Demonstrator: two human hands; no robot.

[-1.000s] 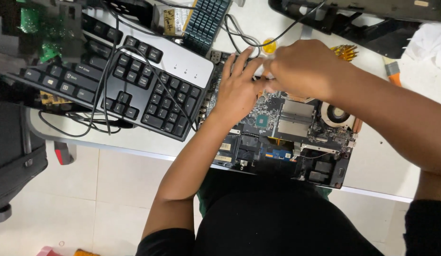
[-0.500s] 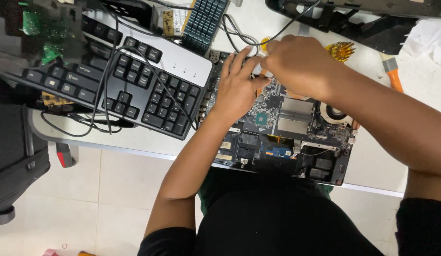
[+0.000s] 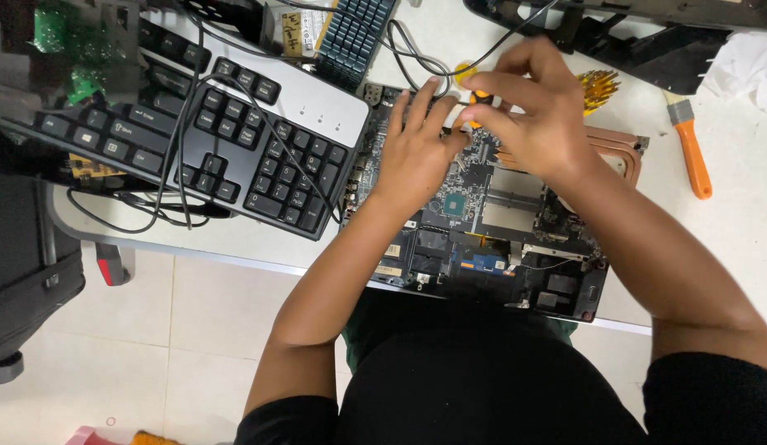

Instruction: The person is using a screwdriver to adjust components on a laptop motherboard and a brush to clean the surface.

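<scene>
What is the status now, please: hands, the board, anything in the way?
Left hand flat on the laptop board. Right hand pinching a small screwdriver upright over it. Keyboard lies beside the board, cables behind.

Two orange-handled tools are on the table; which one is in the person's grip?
The small screwdriver over the circuit board, pinched by the right hand. The orange-handled brush lies untouched at the far right, on the white table.

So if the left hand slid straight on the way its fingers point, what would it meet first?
The left hand points up the picture, away from the person. Its fingertips already nearly touch the right hand and the small orange-handled tool there; past those, probably the black cables, though depth is unclear.
</scene>
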